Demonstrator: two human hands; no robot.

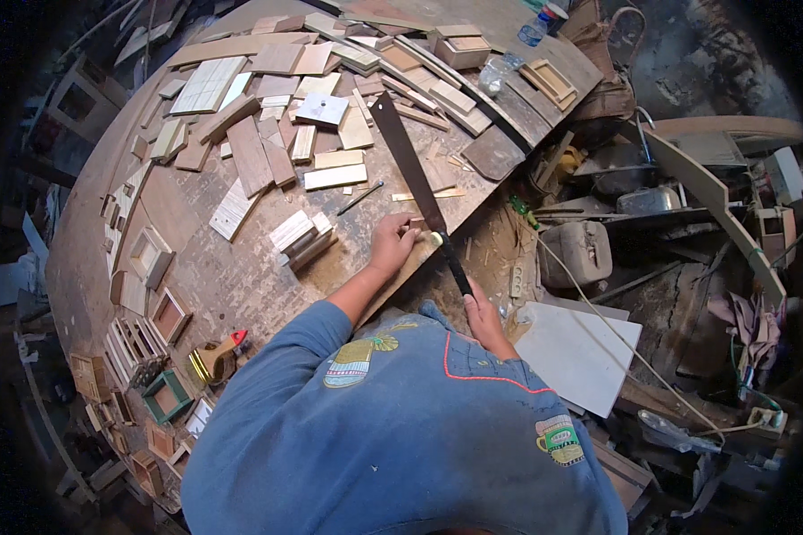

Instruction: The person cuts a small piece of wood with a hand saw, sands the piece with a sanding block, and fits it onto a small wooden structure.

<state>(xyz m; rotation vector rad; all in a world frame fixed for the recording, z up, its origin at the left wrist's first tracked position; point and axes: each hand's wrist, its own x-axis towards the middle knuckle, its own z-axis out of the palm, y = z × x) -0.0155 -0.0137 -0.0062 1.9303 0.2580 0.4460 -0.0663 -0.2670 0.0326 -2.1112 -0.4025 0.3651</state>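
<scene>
A handsaw with a long dark blade and a black handle lies across the front edge of the workbench, its tip toward the far side. My right hand is wrapped round the handle, off the bench edge. My left hand is closed on a small wood piece at that edge, its fingers right beside the blade. The fingers partly hide the piece, and I cannot tell how deep the blade sits in it. Left of this hand stand several small wood blocks. A dark bolt-like rod lies beyond them.
Many wood offcuts cover the far part of the workbench. Small wooden frames, a green box and a tape roll lie at left. A plastic jug and a white board are right, below the bench.
</scene>
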